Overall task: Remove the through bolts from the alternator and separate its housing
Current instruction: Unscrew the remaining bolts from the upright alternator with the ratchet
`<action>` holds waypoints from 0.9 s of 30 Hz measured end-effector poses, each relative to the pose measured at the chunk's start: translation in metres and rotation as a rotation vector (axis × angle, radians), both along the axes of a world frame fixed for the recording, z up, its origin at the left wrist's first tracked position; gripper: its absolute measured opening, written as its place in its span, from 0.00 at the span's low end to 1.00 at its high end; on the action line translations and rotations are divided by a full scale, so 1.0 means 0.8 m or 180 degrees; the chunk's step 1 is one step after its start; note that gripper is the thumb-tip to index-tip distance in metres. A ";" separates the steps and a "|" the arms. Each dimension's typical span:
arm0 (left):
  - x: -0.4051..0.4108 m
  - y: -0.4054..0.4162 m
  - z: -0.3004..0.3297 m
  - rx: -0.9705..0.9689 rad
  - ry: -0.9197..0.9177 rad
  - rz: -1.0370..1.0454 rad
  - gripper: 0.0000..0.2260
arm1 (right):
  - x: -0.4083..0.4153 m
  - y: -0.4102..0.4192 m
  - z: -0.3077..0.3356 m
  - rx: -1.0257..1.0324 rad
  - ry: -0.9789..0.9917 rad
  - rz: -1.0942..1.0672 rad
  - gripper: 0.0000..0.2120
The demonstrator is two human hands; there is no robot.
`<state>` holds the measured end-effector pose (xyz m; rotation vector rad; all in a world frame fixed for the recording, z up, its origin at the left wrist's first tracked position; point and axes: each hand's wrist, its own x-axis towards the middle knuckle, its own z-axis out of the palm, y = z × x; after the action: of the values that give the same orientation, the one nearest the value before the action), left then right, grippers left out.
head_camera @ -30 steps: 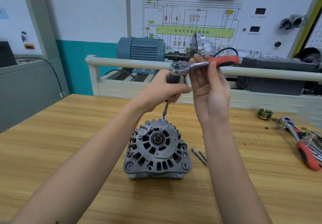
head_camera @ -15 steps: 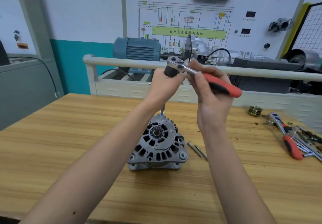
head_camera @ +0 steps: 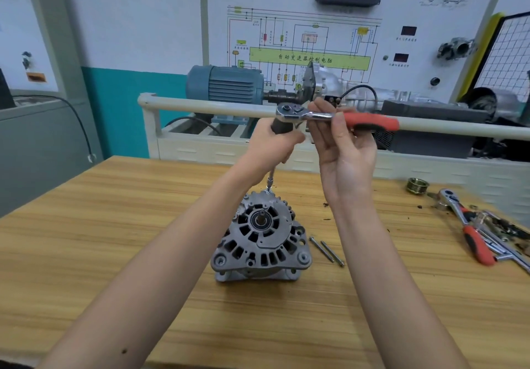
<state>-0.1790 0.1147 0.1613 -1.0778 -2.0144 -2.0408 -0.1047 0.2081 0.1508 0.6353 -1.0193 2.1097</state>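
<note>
A grey alternator [head_camera: 261, 238] stands shaft-up on the wooden table [head_camera: 86, 254]. A long thin extension bar [head_camera: 271, 178] runs from a through bolt at the alternator's far edge up to a black grip. My left hand [head_camera: 271, 146] grips that black grip. On top sits a ratchet wrench [head_camera: 335, 118] with a red handle pointing right. My right hand [head_camera: 344, 145] holds the ratchet's metal shank between thumb and fingers, palm facing me. Two removed through bolts [head_camera: 327, 250] lie on the table just right of the alternator.
At the table's right lie a second red-handled ratchet [head_camera: 464, 225], other metal tools and a grooved pulley [head_camera: 417, 185]. Behind the table runs a white rail [head_camera: 200, 104] before a blue motor [head_camera: 225, 83] and a wiring panel.
The ratchet handle swung back from pointing down-right to pointing straight right. My left hand stayed on the black grip above the alternator.
</note>
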 end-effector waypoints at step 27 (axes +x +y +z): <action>-0.003 -0.006 0.000 0.0156 -0.0092 -0.0059 0.18 | 0.005 -0.015 0.043 -0.0465 -0.0035 0.0750 0.27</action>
<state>-0.1814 0.1099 0.1611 -1.0683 -1.9638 -2.1151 -0.1007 0.1960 0.1850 0.6998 -0.8193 2.3692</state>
